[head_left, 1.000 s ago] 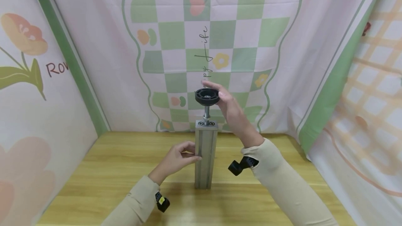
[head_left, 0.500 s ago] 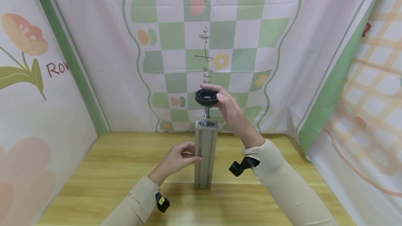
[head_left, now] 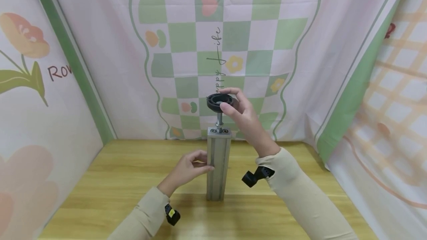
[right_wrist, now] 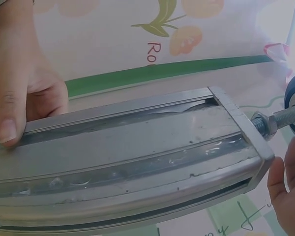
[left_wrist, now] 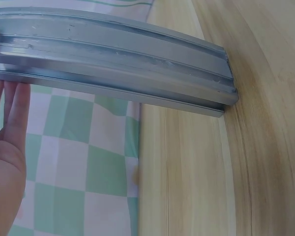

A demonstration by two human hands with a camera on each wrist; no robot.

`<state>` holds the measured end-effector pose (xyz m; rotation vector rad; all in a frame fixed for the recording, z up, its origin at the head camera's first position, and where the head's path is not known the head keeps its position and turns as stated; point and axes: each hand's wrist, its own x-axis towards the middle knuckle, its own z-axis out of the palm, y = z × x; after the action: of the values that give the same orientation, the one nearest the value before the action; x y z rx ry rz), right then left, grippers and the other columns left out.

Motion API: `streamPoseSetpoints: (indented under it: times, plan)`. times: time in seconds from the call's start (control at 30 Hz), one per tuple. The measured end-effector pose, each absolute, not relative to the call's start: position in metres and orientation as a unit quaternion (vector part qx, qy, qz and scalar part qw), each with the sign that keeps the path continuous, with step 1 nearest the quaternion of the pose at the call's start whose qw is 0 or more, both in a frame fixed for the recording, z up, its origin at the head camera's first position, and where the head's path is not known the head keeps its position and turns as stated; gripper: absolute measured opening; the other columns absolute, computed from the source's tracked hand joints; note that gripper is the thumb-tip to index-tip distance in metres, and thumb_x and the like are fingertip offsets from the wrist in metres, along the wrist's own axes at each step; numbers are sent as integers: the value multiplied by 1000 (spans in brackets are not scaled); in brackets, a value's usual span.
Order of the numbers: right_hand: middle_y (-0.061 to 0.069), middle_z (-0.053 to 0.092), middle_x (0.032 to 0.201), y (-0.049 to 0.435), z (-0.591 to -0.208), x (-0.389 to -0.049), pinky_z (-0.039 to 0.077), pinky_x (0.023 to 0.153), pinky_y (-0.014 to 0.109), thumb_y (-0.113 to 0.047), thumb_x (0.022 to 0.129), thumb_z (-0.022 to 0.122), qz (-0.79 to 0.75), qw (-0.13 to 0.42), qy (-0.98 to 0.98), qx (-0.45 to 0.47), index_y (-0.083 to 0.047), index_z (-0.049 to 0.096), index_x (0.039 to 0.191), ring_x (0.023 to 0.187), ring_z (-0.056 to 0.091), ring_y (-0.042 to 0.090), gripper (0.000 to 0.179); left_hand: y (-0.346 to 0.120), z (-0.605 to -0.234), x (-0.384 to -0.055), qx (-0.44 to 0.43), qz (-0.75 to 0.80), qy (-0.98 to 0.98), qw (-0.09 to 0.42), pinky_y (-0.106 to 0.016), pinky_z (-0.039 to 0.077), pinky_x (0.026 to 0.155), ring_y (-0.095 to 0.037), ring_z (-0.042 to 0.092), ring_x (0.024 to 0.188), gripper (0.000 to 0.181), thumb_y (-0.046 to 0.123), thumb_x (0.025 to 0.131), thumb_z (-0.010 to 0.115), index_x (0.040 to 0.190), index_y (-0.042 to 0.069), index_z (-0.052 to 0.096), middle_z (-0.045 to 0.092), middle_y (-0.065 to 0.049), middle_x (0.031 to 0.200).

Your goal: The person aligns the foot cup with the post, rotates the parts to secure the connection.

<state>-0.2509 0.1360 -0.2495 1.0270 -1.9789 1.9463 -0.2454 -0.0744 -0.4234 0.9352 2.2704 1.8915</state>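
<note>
An aluminium profile (head_left: 218, 169) stands upright on the table, with grooves along its length. Its end plate (head_left: 220, 135) carries two screws and, between them, a threaded rod (head_left: 219, 117) with a nut (right_wrist: 269, 122). On top of the rod sits a black round levelling foot (head_left: 211, 103), hollow side up. My left hand (head_left: 185, 167) grips the profile about halfway up, thumb in front and fingers behind. With thumb and fingers, my right hand (head_left: 247, 117) holds the foot's rim from the right. In the right wrist view the foot is cut off by the frame edge.
The wooden table (head_left: 133, 180) spreads around the profile's base. A checkered curtain (head_left: 210, 58) hangs behind it, with printed cloth (head_left: 36, 129) on the left and more cloth (head_left: 393, 121) on the right. Black cameras (head_left: 255, 177) are strapped to both wrists.
My right thumb has come forward and left along the foot's rim to its near side, while the fingertips shift right at the far side. The left hand and profile keep their places.
</note>
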Motion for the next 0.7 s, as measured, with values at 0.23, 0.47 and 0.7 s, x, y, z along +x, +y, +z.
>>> streamPoseSetpoints:
  times: [0.23, 0.47, 0.7]
  plan:
    - [11, 43, 124, 131, -245, -249, 52, 70, 25, -43, 87, 79, 653, 113, -667, 341, -6, 46, 136, 90, 57, 25, 70, -75, -423, -246, 307, 611, 730, 18, -34, 60, 84, -22, 68, 97, 28, 10, 89, 79, 114, 8, 67, 69, -5, 105]
    - [10, 39, 125, 129, -244, -249, 44, 83, 35, -43, 94, 63, 583, 206, -714, 328, -3, 50, 133, 94, 49, 23, 58, -75, -424, -246, 309, 607, 732, 19, -34, 60, 84, -22, 68, 96, 29, 11, 89, 79, 115, 8, 67, 69, -6, 105]
    - [10, 32, 157, 131, -244, -256, 18, 117, 54, -32, 103, 26, 627, 152, -660, 384, 7, 40, 145, 139, 32, 33, 58, -76, -425, -245, 313, 605, 732, 14, -33, 60, 83, -21, 68, 96, 30, 14, 89, 79, 115, 7, 66, 68, -7, 105]
